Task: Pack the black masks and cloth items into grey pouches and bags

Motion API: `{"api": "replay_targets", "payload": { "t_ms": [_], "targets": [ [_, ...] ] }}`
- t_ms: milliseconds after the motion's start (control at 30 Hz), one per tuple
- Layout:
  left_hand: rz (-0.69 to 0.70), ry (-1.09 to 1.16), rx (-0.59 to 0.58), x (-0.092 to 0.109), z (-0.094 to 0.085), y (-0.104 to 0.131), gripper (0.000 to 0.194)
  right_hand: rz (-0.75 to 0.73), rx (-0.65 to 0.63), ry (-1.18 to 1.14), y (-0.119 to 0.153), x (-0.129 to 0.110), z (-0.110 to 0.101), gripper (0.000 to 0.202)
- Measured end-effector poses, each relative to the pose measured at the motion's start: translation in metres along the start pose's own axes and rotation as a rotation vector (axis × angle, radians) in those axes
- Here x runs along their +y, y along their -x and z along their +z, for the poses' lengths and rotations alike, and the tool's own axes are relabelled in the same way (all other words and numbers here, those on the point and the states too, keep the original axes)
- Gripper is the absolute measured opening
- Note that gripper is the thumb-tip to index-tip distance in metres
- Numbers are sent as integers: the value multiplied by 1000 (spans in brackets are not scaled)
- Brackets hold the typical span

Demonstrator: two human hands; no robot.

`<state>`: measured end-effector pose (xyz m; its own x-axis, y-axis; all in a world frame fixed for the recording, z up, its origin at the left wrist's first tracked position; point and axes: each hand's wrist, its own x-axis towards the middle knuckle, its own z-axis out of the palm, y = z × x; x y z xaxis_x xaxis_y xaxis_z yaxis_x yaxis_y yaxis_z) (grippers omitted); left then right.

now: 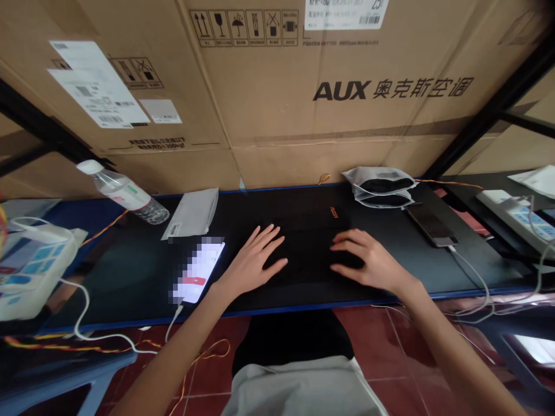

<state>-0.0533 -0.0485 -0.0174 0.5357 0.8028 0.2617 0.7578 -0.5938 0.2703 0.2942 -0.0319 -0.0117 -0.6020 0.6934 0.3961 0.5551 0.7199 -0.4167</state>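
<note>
Both hands rest on or just over a flat black thing (309, 245) with small orange lettering, whose outline blends into the black tabletop. I cannot tell what kind of thing it is. My left hand (255, 260) lies palm down with its fingers spread. Facing it from the other side, my right hand (368, 257) has bent fingers, with thumb and fingers apart. Neither hand grips anything. Left of my left hand lies a phone (203, 268) with a lit screen, plugged into a white cable. A pale flat pouch (193, 212) sits behind that phone.
Large cardboard boxes (277, 98) form a wall behind the table (130, 271). A water bottle (130, 193) leans at the back left. White zip pouches (381, 186) and a second phone (431, 224) lie at right. Power strips (37, 271) with trailing cables stand at both ends.
</note>
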Motion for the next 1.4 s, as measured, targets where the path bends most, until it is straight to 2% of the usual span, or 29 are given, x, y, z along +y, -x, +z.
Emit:
{"api": "replay_targets", "payload": {
  "t_ms": [67, 133, 200, 300, 433, 533, 667, 867, 967, 1067, 1233, 1333, 1400],
  "targets": [
    [41, 19, -14, 4, -11, 18, 69, 18, -92, 3, 25, -10, 0, 41],
    [61, 22, -30, 6, -18, 36, 73, 46, -131, 7, 48, -11, 1, 47],
    [60, 20, -21, 6, -18, 51, 61, 77, -128, -5, 65, -7, 3, 43],
    [49, 10, 101, 6, -7, 64, 33, 110, -85, -20, 77, 0, 7, 28],
    [70, -18, 226, 10, 8, 70, 27, 108, -23, -2, 75, -1, 12, 21],
    [53, -9, 286, 12, 9, 67, 24, 153, 14, -8, 66, -4, 9, 17],
    [-73, 5, 328, 7, 1, 51, 16, 263, 73, -18, 45, 0, 3, 17],
    [-231, -218, 233, -9, -11, 9, 25, 299, 155, 116, 3, 19, 4, 19],
    [-236, -295, 201, -16, -10, -6, 25, 291, 175, 278, -9, 27, 11, 22],
    [-235, -345, 197, -18, -3, -11, 22, 256, 181, 432, -13, 35, 20, 24],
    [-296, -354, 346, -2, 5, -8, 13, 208, 245, 544, -15, 37, 25, 23],
    [-261, -236, 407, 15, 11, -9, 23, 170, 266, 540, -21, 26, 24, 25],
    [-194, -160, 375, 26, 19, -11, 31, 123, 251, 483, -25, 16, 28, 30]
  ]
}}
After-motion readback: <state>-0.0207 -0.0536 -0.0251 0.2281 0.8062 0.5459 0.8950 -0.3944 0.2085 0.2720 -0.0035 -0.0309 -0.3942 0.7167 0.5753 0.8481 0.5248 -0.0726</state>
